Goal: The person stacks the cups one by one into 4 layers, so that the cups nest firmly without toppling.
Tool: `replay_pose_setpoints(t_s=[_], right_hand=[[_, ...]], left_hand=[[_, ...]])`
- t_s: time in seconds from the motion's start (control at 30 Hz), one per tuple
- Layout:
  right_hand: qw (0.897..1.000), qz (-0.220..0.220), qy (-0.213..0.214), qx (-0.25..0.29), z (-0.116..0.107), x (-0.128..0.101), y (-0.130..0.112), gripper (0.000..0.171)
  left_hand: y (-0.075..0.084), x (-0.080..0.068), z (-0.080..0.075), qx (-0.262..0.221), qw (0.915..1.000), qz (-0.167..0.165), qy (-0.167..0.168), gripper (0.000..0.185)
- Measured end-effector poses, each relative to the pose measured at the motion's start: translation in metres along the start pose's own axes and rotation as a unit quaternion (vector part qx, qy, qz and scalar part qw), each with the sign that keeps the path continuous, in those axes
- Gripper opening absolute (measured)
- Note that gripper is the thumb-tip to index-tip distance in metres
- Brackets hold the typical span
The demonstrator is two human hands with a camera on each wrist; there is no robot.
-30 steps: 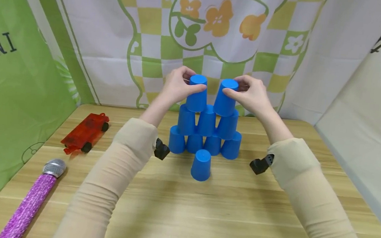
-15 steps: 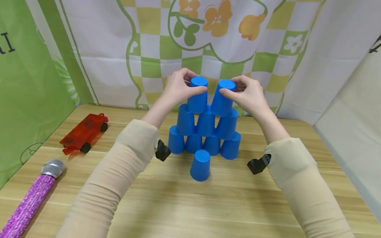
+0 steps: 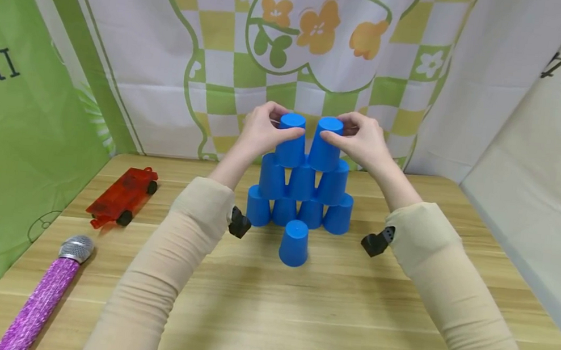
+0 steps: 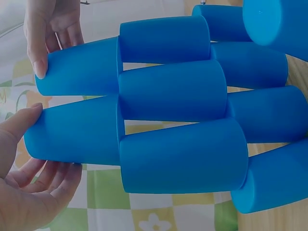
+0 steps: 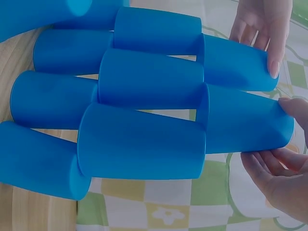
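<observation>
1. The left hand curls its fingers and thumb round the left top cup, upside down on the third tier of a blue cup pyramid.
2. The right hand grips the right top cup the same way; the two cups stand just beside each other.
3. The pyramid stands at the back middle of the wooden table, four cups below, three above.
4. A single cup stands upside down just in front.
5. A red toy car and a purple microphone lie to the left.
</observation>
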State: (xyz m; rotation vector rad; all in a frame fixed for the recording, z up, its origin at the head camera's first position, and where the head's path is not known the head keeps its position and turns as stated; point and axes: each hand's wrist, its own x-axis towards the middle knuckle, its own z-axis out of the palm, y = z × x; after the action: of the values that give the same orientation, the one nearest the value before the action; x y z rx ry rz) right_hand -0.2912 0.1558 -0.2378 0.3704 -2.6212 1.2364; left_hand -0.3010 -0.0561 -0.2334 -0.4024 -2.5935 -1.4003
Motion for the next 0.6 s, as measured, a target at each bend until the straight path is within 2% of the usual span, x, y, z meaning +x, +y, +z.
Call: replay_pose_setpoints(t_s=[0.6], right_hand=[[1.000, 0.001, 0.013, 0.004, 0.0034, -0.0012, -0.0015, 0.054]], left_hand=[[-0.0005, -0.0009, 0.0004, 0.001, 1.0000, -0.003, 0.001, 0.052]])
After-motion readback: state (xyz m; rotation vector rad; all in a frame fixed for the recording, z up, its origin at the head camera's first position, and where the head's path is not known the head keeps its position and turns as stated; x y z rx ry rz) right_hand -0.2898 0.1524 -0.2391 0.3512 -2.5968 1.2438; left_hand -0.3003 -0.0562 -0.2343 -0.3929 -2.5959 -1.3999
